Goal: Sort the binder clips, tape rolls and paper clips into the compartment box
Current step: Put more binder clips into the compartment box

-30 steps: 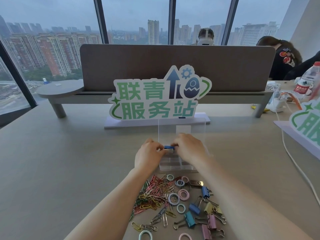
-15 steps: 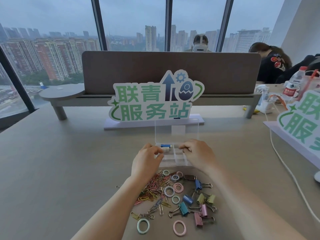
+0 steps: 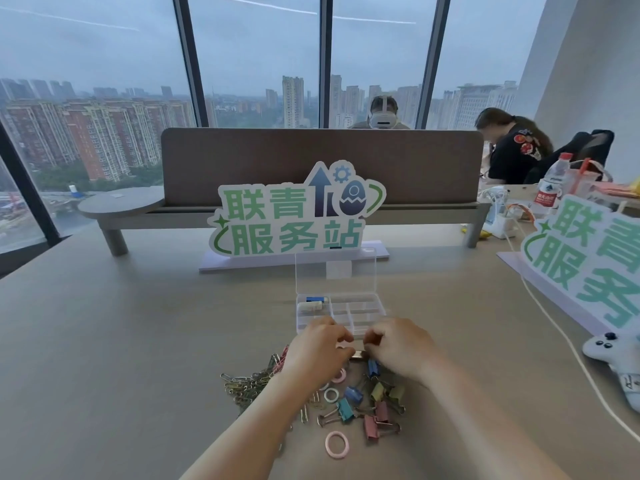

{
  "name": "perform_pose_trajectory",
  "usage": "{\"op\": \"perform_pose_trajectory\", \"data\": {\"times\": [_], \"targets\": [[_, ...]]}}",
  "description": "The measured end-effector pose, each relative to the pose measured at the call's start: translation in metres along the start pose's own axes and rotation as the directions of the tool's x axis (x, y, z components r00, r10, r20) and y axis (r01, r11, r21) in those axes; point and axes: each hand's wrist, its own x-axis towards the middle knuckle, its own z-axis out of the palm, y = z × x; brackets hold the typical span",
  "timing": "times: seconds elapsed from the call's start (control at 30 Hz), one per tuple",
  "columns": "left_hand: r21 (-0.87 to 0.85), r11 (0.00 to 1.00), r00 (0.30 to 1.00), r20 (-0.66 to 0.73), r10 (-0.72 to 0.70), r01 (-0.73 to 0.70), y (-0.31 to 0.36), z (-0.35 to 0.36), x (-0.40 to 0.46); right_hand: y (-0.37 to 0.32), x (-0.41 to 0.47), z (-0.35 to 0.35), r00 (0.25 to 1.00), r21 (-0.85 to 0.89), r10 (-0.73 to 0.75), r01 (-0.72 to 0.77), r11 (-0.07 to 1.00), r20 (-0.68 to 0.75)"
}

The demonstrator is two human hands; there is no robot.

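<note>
The clear compartment box point(image 3: 372, 311) stands open on the table, its lid point(image 3: 335, 271) upright. A blue binder clip point(image 3: 315, 299) and a white one point(image 3: 309, 306) lie in its far-left compartment. My left hand point(image 3: 317, 353) and right hand point(image 3: 398, 348) hover with curled fingers at the box's near edge. A brown binder clip point(image 3: 358, 356) lies between their fingertips, and my right fingers touch it. Below are a paper clip heap point(image 3: 251, 382), pastel binder clips point(image 3: 379, 410) and small tape rolls, one of them a pink tape roll point(image 3: 336, 444).
A green sign point(image 3: 298, 216) stands just behind the box, and a second sign point(image 3: 588, 265) at the right. A white cable point(image 3: 571, 348) and a grey controller point(image 3: 620, 351) lie to the right. A brown partition point(image 3: 322, 164) has people seated beyond it.
Both hands drew back from the far-left compartment, leaving the blue clip inside, and came down to the brown clip at the top of the pile. The camera tilted up.
</note>
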Motion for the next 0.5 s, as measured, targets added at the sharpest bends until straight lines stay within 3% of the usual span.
{"op": "perform_pose_trajectory", "data": {"times": [0.27,0.5], "targets": [[0.151,0.987,0.995,0.099,0.035,-0.05,0.011,0.008,0.006,0.007,-0.012,-0.008,0.992,-0.039,-0.001,0.006,0.999,0.124],[0.159,0.985,0.995,0.082,0.052,-0.064,0.013,0.01,0.009,0.01,-0.015,-0.008,0.989,-0.027,-0.031,0.035,0.999,0.144]]}}
